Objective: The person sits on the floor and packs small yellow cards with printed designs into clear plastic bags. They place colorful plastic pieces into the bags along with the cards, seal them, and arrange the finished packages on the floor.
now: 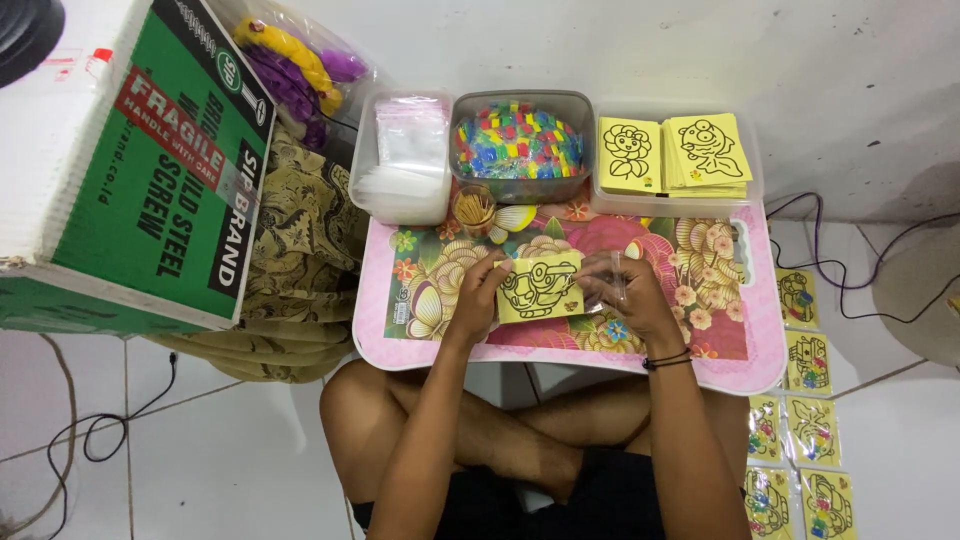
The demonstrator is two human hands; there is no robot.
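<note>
Wearing dark shorts (600,500), black or close to it, showing at the bottom edge. Going sleeveless or short-sleeved as far as visible, both forearms showing bare from elbow to wrist, no sleeve cuffs anywhere. Sporting a couple of thin dark bands (668,360) around the right wrist, looking like hair ties or a slim bracelet, hard to tell which. Left hand (478,288) and right hand (625,290) going without gloves, rings or a watch. Legs showing bare below the shorts, knees uncovered too.

Packaged cards (800,470) cut at edge
</note>
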